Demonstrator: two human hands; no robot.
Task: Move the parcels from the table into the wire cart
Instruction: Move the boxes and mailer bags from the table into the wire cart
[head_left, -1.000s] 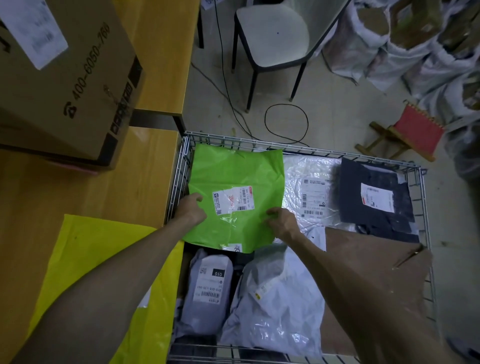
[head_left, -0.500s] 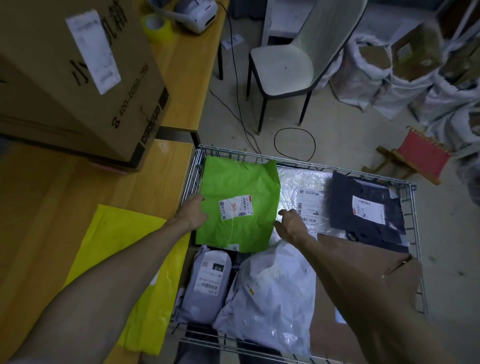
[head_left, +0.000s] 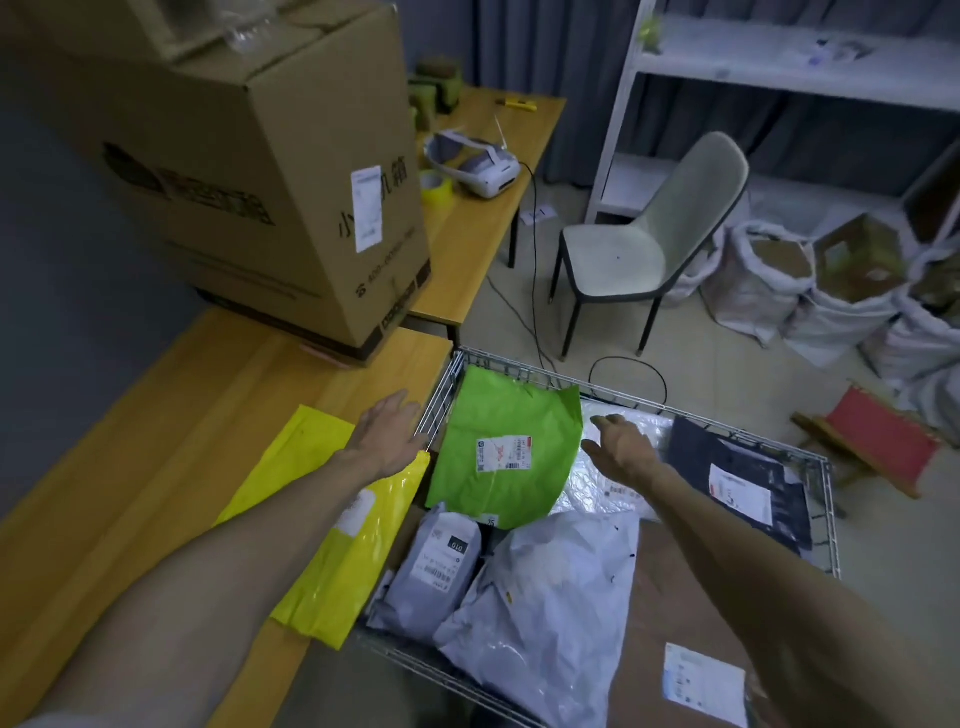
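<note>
A green parcel (head_left: 506, 447) with a white label lies in the wire cart (head_left: 830, 499), leaning at its far left corner. My left hand (head_left: 387, 434) hovers open over the table edge, left of the green parcel, above a yellow parcel (head_left: 332, 530) on the wooden table (head_left: 130, 467). My right hand (head_left: 621, 441) is open over the cart, just right of the green parcel, touching nothing. In the cart also lie a small grey parcel (head_left: 441, 566), a large grey-white bag (head_left: 545, 613), a clear bag (head_left: 613, 483), a dark parcel (head_left: 737, 478) and a brown parcel (head_left: 685, 623).
A big cardboard box (head_left: 249, 171) stands on the table behind the yellow parcel. A label printer (head_left: 478, 166) and tape roll (head_left: 436, 188) sit on the far desk. A chair (head_left: 649, 244), floor cables, white sacks (head_left: 810, 296), a shelf and a red stool (head_left: 878, 441) surround the cart.
Both hands have let go of the green parcel and drawn apart, the left back toward the table. The view has tilted up, showing more of the room.
</note>
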